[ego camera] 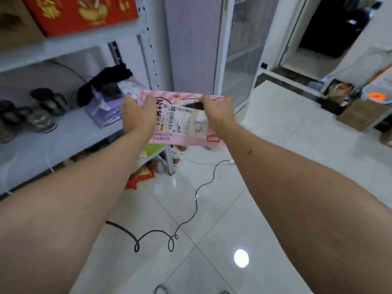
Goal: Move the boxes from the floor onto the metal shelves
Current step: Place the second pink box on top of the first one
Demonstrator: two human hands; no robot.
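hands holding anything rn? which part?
Yes. Both hands hold the pink box in the air beside the metal shelves. The left hand grips its left end, the right hand its far right corner.

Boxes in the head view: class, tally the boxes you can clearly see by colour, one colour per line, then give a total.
Pink box, held by the left hand and right hand: 1
Red box, upper shelf: 1
Purple box, middle shelf: 1
Total: 3

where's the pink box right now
In the head view the pink box is centre frame, held off the floor between the left hand and right hand, just right of the metal shelf post.
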